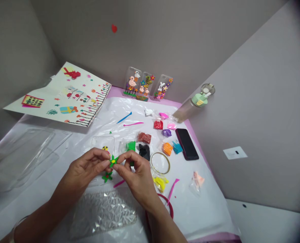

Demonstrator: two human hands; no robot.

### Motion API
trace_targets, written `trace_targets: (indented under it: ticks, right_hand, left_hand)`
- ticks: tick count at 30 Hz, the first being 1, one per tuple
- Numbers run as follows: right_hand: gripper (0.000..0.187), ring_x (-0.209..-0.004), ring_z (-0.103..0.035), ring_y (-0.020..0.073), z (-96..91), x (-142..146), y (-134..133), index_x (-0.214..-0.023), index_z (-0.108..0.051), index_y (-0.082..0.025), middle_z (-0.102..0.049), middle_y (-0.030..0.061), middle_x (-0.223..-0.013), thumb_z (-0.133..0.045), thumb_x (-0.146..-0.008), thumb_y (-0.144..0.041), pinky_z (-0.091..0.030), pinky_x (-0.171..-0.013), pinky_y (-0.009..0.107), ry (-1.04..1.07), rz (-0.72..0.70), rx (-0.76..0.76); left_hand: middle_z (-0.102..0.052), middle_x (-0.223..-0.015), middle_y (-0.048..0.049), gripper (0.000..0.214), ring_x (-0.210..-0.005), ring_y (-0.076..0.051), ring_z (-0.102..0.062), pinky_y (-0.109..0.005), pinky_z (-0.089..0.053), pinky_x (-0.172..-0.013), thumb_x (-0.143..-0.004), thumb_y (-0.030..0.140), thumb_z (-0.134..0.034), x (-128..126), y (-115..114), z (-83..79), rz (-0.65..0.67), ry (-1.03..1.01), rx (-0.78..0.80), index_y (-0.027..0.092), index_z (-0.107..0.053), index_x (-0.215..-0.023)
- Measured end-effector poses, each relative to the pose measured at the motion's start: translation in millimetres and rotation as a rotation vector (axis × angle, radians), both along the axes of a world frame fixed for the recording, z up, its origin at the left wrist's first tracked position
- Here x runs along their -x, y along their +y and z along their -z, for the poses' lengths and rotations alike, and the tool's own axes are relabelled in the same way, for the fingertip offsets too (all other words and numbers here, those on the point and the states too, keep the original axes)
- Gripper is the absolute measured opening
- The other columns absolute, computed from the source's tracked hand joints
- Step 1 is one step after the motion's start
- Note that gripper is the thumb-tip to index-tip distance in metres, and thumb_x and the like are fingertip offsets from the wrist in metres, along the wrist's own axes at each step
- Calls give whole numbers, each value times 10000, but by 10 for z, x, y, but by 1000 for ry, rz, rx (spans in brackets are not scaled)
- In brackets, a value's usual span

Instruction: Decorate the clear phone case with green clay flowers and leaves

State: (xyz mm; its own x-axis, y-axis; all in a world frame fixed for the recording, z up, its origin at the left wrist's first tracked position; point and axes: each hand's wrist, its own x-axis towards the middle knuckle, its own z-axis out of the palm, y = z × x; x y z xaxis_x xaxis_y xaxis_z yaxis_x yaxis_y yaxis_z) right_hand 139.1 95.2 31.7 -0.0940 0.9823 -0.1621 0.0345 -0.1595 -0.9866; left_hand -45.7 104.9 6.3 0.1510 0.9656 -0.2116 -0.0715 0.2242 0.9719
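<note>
Between the fingertips of both hands is a small green clay flower (113, 161) with a yellow centre. My left hand (85, 165) pinches it from the left, while my right hand (133, 167) grips a petal on the right. Just below, a second green flower (107, 177) with a red centre lies on a clear phone case (96, 140), which the hands partly cover. A yellow and black clay figure (105, 148) shows behind my left fingers. Under my wrists lies a clear faceted sheet (106, 209).
Wrapped clay lumps, including red (158, 125), black (144, 152) and yellow (160, 183), are spread to the right. A phone (186, 144), a bangle (160, 163) and a bottle (194, 103) are near them. Decorated phone cases (147, 84) lean on the wall; a patterned card (61, 96) stands left.
</note>
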Motion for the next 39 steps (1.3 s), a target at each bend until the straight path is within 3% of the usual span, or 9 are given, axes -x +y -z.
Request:
trace_targets:
  ticks: [3, 10, 13, 17, 24, 27, 33, 36, 39]
  right_hand:
    - [273, -545, -365, 104, 17, -5, 5, -863, -730, -209, -430, -76, -573, -854, -861, -452, -301, -539, 245, -4, 16, -4]
    - [176, -565, -369, 109, 35, -8, 6, -896, -783, -209, -469, -57, -606, -828, -865, -377, -285, -541, 254, -5, 18, -9]
    - [191, -566, -372, 104, 25, -4, 5, -900, -789, -206, -534, -41, -648, -827, -878, -392, -289, -538, 253, 13, -1, -13]
    - [278, -580, -391, 88, 20, 2, 7, -996, -770, -214, -692, -1, -864, -879, -846, -421, -306, -533, 241, 69, 9, -1]
    - [300, -611, -416, 97, 27, -3, 28, -1039, -739, -218, -711, 9, -917, -883, -845, -395, -342, -569, 244, 121, -9, 21]
    - [285, -682, -471, 121, 42, -19, 39, -1056, -729, -211, -717, 19, -917, -839, -867, -394, -406, -658, 259, 97, 24, 12]
    - [307, -803, -578, 163, 83, -54, 63, -1073, -732, -198, -697, 25, -877, -767, -907, -455, -450, -784, 287, 57, 94, 27]
    - [297, -811, -603, 171, 94, -62, 71, -1054, -740, -197, -717, 34, -871, -764, -909, -455, -466, -788, 286, 60, 87, 37]
    - [286, -817, -634, 179, 106, -70, 70, -1035, -752, -201, -722, 35, -856, -774, -912, -458, -482, -771, 281, 86, 99, 34]
  left_hand:
    - [-785, -841, 22, 188, -767, -185, -785, -251, -655, -725, -861, 399, -863, 24, 5, 31, 27, 5, 12, 264, -752, -933]
    - [-746, -723, 30, 260, -762, -183, -751, -251, -635, -774, -971, 514, -745, 99, 30, 87, 46, 88, -4, 280, -761, -1081]
    - [-775, -795, 17, 224, -769, -182, -765, -242, -648, -737, -925, 471, -809, 90, 36, 55, 73, 56, 5, 271, -773, -1022]
    - [-797, -853, 16, 198, -771, -169, -781, -213, -646, -718, -854, 417, -870, 51, 37, 0, 50, 35, -7, 259, -773, -923]
    - [-787, -772, 3, 250, -720, -204, -785, -261, -656, -688, -813, 465, -878, 22, 52, 11, 26, 72, -17, 251, -775, -892]
    - [-803, -789, -13, 317, -734, -223, -793, -281, -650, -706, -784, 528, -876, 101, 141, 64, -22, 136, -14, 249, -780, -899]
    - [-828, -965, -19, 285, -918, -250, -753, -311, -581, -829, -789, 531, -829, 333, 434, 69, -260, 378, -97, 291, -793, -939]
    - [-834, -983, -13, 228, -967, -272, -728, -338, -541, -892, -793, 521, -794, 299, 571, 66, -215, 465, -162, 310, -818, -875]
    - [-830, -940, -18, 229, -909, -272, -718, -348, -518, -846, -807, 519, -762, 184, 701, 125, -127, 516, -221, 308, -838, -857]
